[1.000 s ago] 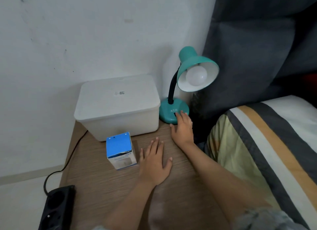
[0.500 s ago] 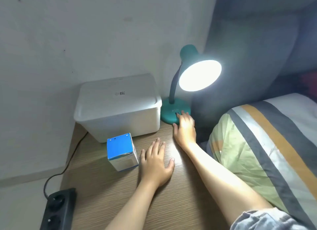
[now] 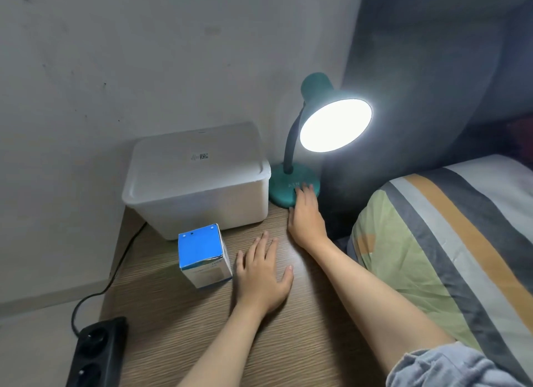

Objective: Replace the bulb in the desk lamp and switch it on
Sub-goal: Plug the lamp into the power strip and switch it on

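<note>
Teal desk lamp (image 3: 294,184) stands lit at the bench's (image 3: 202,329) far edge; the switching step looks done. Right hand (image 3: 305,213), grip relaxed, touches its base; left hand (image 3: 261,274) lies flat nearby. Next: only withdraw.

Single head-worn wide-angle view, looking forward and down onto desk (image 3: 202,343) from close above. Both forearms enter from 6 o'clock edge. Wall fills 10–12 o'clock, lamp (image 3: 320,115) near centre toward 1 o'clock, bed (image 3: 461,242) at 3–4 o'clock, power strip (image 3: 96,352) at 7 o'clock. No second view.
</note>
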Tool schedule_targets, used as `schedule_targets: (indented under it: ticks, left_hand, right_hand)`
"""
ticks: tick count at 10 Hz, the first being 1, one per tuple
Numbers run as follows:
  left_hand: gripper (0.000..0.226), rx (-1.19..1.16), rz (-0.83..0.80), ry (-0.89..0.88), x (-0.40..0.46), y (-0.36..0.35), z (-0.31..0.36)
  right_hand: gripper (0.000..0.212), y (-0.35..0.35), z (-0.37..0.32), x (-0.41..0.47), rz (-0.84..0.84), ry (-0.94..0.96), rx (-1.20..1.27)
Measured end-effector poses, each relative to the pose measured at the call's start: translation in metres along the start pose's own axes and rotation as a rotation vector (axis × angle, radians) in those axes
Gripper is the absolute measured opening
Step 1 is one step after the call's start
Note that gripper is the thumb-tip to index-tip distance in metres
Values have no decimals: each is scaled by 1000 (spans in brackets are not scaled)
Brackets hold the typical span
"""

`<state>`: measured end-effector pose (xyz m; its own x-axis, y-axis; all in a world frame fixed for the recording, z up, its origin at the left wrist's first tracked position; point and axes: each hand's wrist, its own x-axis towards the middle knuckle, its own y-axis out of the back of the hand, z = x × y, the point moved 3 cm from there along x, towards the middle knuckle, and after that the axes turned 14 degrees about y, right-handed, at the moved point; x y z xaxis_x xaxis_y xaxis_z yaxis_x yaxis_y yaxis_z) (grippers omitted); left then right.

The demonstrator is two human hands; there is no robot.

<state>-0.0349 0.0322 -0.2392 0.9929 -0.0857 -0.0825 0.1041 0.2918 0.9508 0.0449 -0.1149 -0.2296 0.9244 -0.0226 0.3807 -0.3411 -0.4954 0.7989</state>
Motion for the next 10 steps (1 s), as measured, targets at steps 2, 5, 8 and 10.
schedule_targets:
  ticks: [2, 5, 8, 10]
  left_hand:
    - [74, -6, 0, -3, 1, 1, 0]
    - [73, -23, 8, -7, 1, 0, 0]
    - [72, -23, 0, -2, 1, -1, -1]
    - [72, -29, -1, 3, 0, -1, -1]
  right_hand:
    - [54, 0, 1, -1, 8, -2, 4]
    - [53, 1, 1, 0, 20, 5, 2]
    - [53, 1, 2, 0, 37, 12, -4]
    - [53, 3, 1, -1, 35, 17, -3]
